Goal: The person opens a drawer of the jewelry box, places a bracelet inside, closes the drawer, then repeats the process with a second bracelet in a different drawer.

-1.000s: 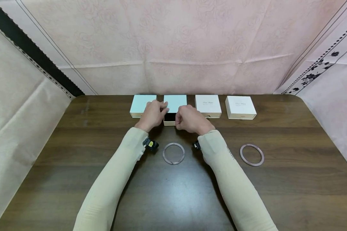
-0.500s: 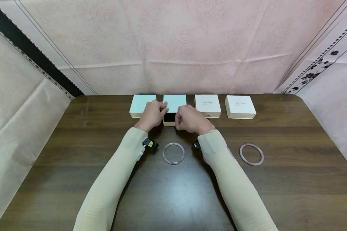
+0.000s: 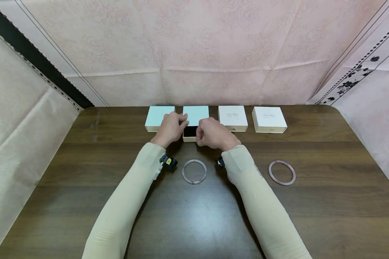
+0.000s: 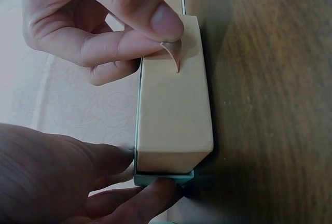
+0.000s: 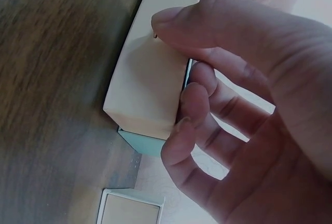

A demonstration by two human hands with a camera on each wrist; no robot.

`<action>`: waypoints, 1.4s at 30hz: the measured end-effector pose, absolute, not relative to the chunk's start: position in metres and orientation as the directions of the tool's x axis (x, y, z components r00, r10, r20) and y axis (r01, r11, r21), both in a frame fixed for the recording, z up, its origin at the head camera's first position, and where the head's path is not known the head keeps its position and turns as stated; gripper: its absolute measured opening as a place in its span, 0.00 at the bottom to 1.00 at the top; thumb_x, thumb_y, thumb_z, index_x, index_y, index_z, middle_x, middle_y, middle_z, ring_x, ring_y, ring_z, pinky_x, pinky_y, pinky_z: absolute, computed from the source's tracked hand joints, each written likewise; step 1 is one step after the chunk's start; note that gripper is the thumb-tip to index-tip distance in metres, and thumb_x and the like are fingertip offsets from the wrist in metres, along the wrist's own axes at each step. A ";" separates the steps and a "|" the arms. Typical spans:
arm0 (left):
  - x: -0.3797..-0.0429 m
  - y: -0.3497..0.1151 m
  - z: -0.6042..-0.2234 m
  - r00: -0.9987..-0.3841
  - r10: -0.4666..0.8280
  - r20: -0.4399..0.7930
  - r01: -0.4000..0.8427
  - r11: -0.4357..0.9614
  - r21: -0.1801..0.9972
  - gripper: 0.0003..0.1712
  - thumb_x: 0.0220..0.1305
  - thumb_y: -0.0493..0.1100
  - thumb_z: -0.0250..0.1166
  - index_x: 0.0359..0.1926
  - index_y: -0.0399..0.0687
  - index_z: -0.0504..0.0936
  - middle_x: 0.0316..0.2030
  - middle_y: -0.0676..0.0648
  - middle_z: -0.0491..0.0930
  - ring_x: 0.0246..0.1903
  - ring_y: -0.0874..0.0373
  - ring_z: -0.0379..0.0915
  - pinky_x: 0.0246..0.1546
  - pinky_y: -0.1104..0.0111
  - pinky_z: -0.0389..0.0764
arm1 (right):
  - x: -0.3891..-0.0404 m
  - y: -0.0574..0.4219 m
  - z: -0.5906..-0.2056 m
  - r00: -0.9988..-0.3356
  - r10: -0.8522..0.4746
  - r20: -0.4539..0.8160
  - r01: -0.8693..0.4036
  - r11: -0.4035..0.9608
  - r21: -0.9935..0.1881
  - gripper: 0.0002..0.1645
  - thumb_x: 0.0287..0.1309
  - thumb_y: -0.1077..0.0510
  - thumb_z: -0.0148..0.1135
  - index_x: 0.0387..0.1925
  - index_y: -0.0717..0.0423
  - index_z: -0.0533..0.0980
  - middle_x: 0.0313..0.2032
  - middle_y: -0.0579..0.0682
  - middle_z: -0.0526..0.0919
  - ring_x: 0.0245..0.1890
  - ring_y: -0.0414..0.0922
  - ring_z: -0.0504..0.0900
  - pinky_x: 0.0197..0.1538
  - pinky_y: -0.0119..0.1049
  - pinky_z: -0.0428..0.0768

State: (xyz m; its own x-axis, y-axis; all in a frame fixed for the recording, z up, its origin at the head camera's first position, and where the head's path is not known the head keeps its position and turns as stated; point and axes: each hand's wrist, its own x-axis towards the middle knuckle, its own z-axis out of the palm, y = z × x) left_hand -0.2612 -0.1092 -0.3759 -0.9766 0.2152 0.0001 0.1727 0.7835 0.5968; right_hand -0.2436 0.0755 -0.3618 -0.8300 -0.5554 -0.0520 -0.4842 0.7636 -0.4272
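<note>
A jewellery box with a teal sleeve (image 3: 195, 113) stands second from the left in the back row. Its cream drawer (image 4: 176, 110) is partly pulled out towards me, and a dark inside shows in the head view. My left hand (image 3: 171, 126) holds the sleeve at its left end, thumb and fingers about it. Between thumb and forefinger, my right hand (image 3: 215, 133) pinches the small ribbon pull tab (image 4: 174, 55) on the drawer's front. The right wrist view shows that thumb largely covering the tab. Nearer me lies a pale bangle (image 3: 194, 172), between my forearms.
Another teal box (image 3: 157, 114) stands left of the held one. On the right are a white box (image 3: 233, 115) and a second white box (image 3: 269, 117), both closed. A second bangle (image 3: 282, 173) lies right of my right forearm on the brown wooden table (image 3: 194, 223).
</note>
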 end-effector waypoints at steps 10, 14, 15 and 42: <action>-0.261 -0.109 -0.376 -0.978 0.209 0.000 0.167 0.784 0.598 0.17 0.78 0.44 0.57 0.62 0.49 0.82 0.70 0.46 0.73 0.21 0.54 0.65 0.20 0.70 0.65 | -0.244 0.076 -0.362 -0.825 -0.562 -0.063 -0.483 0.758 -0.438 0.09 0.55 0.65 0.68 0.23 0.50 0.87 0.33 0.45 0.82 0.37 0.43 0.79 0.42 0.39 0.81; -0.261 -0.108 -0.377 -0.978 0.208 0.001 0.167 0.781 0.601 0.18 0.78 0.44 0.57 0.63 0.49 0.82 0.70 0.46 0.73 0.20 0.53 0.65 0.20 0.69 0.66 | -0.244 0.077 -0.362 -0.823 -0.565 -0.068 -0.482 0.756 -0.443 0.10 0.56 0.64 0.68 0.23 0.49 0.87 0.33 0.45 0.81 0.36 0.43 0.78 0.42 0.39 0.80; -0.261 -0.108 -0.377 -0.978 0.207 0.001 0.166 0.781 0.603 0.18 0.78 0.44 0.57 0.63 0.49 0.81 0.70 0.46 0.73 0.20 0.53 0.65 0.21 0.69 0.66 | -0.244 0.077 -0.362 -0.822 -0.565 -0.067 -0.483 0.755 -0.444 0.10 0.56 0.64 0.68 0.23 0.49 0.87 0.33 0.45 0.81 0.36 0.43 0.78 0.42 0.39 0.80; -0.263 -0.108 -0.377 -0.976 0.217 0.005 0.175 0.772 0.611 0.15 0.78 0.44 0.57 0.45 0.45 0.90 0.70 0.45 0.72 0.20 0.51 0.69 0.21 0.68 0.66 | -0.244 0.079 -0.362 -0.799 -0.599 -0.051 -0.511 0.722 -0.467 0.11 0.55 0.65 0.69 0.21 0.50 0.86 0.32 0.45 0.82 0.34 0.43 0.78 0.42 0.37 0.80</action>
